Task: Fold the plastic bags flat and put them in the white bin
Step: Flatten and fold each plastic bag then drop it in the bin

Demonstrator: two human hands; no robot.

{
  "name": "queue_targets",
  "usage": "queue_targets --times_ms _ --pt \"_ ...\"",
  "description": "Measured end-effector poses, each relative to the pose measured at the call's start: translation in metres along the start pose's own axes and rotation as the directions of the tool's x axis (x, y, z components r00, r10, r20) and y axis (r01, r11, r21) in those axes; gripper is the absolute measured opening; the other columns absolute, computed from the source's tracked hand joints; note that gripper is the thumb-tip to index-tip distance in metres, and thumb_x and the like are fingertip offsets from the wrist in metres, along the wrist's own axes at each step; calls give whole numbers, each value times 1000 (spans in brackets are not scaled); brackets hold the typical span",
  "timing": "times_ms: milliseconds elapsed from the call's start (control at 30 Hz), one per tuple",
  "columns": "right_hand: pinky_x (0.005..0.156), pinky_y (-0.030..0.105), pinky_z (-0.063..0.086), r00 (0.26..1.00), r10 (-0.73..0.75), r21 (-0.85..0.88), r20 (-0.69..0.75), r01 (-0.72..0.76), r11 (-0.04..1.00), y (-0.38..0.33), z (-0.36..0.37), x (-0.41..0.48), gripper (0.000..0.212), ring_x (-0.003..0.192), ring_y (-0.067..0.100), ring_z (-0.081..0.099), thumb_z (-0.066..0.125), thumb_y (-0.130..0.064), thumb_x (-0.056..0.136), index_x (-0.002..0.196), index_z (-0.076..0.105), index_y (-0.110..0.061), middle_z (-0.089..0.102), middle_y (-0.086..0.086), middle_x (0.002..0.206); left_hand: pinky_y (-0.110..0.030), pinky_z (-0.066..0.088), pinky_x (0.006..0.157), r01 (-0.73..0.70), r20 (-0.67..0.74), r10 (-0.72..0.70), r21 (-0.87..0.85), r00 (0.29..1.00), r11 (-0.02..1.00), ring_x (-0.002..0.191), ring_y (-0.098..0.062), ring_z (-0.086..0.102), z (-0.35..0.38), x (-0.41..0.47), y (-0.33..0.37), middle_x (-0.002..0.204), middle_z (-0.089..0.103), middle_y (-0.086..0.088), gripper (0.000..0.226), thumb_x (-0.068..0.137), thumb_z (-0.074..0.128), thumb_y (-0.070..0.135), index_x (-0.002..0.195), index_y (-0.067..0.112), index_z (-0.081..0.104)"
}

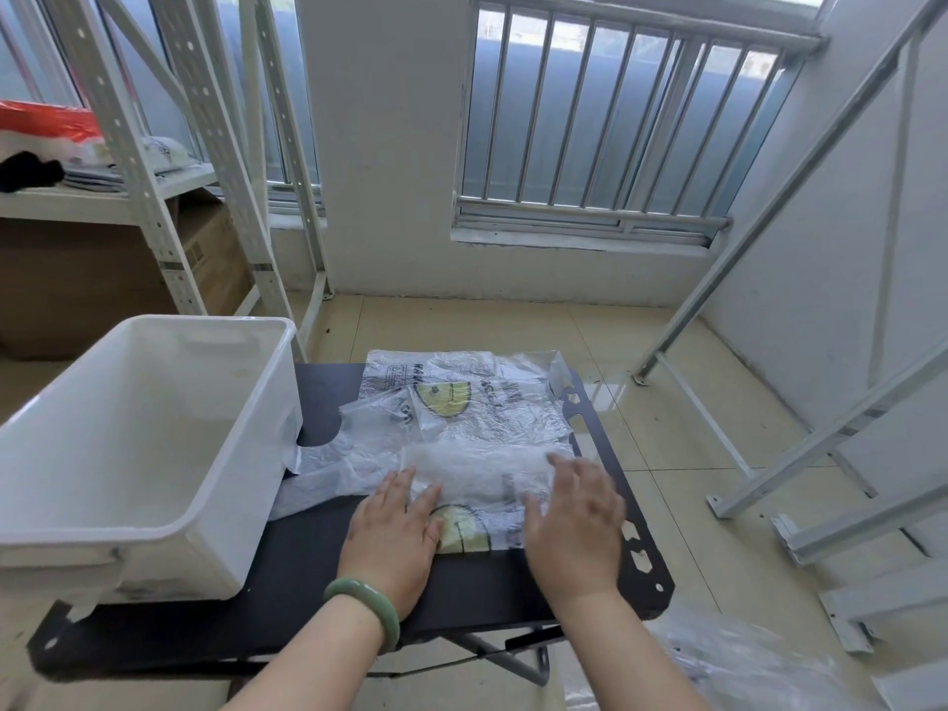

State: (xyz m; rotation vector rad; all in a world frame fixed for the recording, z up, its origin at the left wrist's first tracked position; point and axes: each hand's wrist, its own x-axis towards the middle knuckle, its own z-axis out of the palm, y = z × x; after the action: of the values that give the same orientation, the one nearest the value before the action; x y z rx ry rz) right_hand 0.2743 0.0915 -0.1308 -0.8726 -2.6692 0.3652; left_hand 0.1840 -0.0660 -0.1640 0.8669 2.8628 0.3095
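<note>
We are pressing the left hand [391, 537] and right hand [575, 526] flat, grips released, on the plastic bag [487, 423] at the right edge of the bench [308, 602] — white bin [256, 443] sitting at its left edge.

Soft daylight from the barred window [610, 125] fills the room evenly, and shadows are faint. A pale glare shines on the tiled floor [605, 387]. Motion blur smears the right hand [574, 526], while the left hand [395, 536] is sharp. Wide-angle distortion bows the shelf posts [133, 146] near the frame's edges.
</note>
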Motion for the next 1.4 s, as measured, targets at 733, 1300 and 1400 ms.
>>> queue_targets --times_ms 733,1300,1400 --pt "115 39 -17 883 -39 -127 468 110 986 18 28 -1 79 143 16 -24 -6 -71 83 150 -11 -28 -25 -4 156 -35 -2 117 84 85 -97 146 992 986 146 -18 -8 -3 -5 6 157 -14 8 55 99 7 49 150 32 -2" --pt "116 44 -16 892 41 -179 451 45 983 28 27 1 65 143 17 -23 13 -58 97 150 -10 -30 -23 -3 156 -29 41 75 389 130 -403 -636 906 667 91 -17 56 -26 1 8 98 61 6 35 86 61 44 115 25 56" --pt "116 44 -16 894 39 -175 446 45 984 29 28 0 67 143 17 -24 8 -63 93 150 -9 -31 -23 -2 156 -26 38 73 309 89 -367 -735 926 603 86 -15 58 -25 0 10 87 60 11 13 88 62 34 97 26 55"
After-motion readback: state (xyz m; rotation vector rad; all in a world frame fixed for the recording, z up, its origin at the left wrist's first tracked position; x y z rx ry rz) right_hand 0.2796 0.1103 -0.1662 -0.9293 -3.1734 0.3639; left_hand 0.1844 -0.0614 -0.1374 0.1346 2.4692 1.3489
